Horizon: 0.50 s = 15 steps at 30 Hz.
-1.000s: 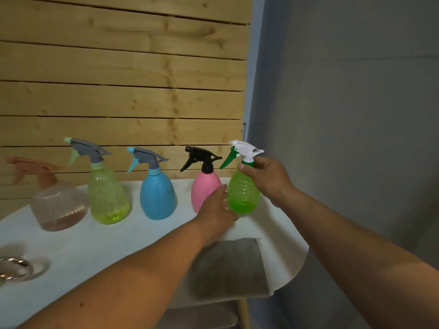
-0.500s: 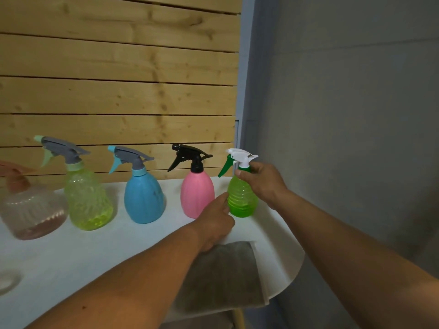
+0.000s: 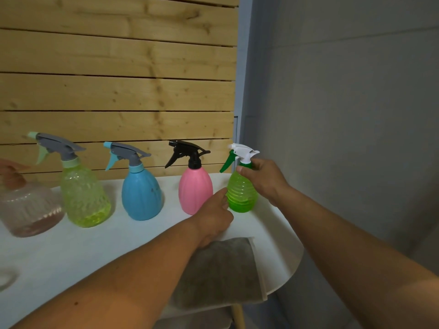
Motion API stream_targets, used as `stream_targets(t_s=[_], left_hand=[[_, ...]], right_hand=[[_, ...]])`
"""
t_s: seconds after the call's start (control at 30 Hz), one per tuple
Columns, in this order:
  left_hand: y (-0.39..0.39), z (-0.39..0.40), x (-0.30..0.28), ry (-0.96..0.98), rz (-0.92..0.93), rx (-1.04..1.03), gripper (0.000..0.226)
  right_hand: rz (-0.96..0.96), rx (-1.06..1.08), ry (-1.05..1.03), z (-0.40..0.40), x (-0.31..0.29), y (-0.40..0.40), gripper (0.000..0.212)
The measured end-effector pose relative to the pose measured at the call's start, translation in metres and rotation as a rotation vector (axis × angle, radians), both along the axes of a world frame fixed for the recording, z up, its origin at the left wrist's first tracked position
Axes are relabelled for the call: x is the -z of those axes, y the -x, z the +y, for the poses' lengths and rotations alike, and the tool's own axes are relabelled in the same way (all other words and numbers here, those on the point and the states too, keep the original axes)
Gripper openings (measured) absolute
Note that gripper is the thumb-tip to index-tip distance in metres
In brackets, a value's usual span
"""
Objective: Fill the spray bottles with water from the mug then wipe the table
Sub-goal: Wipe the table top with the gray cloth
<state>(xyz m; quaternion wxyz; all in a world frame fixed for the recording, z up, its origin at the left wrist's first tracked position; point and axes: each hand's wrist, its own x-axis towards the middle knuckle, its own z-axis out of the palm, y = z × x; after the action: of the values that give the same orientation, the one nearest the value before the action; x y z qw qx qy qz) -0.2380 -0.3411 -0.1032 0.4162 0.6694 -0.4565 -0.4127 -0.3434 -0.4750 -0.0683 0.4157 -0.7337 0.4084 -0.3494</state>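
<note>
Facing you: a wall of pale wooden planks point(image 3: 118, 91) on the left and a plain grey wall point(image 3: 344, 91) on the right.
Worktop: the white worktop point(image 3: 71, 252) runs beneath both your arms and curves away at its right end.
Cloth: a grey cloth point(image 3: 221, 271) lies folded at the near edge, partly under your left wrist.
Clear bottle: at far left a clear spray bottle point(image 3: 26, 207) with a brownish top stands cut by the frame edge, a little liquid at its base.
Yellow-green bottle: the yellow-green spray bottle point(image 3: 83, 195) with a grey trigger stands just beside it.
Blue bottle: the blue spray bottle point(image 3: 141, 193) stands upright next in the row.
Pink bottle: the pink spray bottle point(image 3: 194, 188) with a black trigger stands near your left hand.
Green bottle: the green spray bottle point(image 3: 241, 193) stands upright at the right end of the row, on the worktop, white trigger pointing left.
Right hand: your right hand point(image 3: 266, 179) curls its fingers round the green bottle's neck, just under the trigger.
Left hand: your left hand point(image 3: 213, 217) touches the green bottle's lower side with a fingertip; how the other fingers lie, you cannot tell.
</note>
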Motion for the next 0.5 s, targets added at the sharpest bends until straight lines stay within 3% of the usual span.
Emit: stream_targets(t_s=[0.13,0.23,0.3,0.4,0.5], left_hand=[[-0.008,0.026,-0.001,0.008,-0.056,0.008,0.082],[-0.016,0.065,0.006,0.069,-0.448,0.092,0.063],[-0.018,0.098,0.014,0.031,-0.69,0.22,0.052],[-0.016,0.125,0.024,-0.117,-1.012,0.421,0.064],[-0.014,0.131,0.021,-0.151,-1.126,0.44,0.067]], right_hand=[[0.09,0.216,0.126,0.024,-0.004,0.007,0.033],[0.008,0.348,0.15,0.064,-0.004,0.016,0.013],[0.03,0.212,0.146,0.1,0.003,0.017,0.013],[0.221,-0.092,0.218,0.146,0.026,0.018,0.019],[0.446,-0.301,0.407,0.173,0.045,0.023,0.033]])
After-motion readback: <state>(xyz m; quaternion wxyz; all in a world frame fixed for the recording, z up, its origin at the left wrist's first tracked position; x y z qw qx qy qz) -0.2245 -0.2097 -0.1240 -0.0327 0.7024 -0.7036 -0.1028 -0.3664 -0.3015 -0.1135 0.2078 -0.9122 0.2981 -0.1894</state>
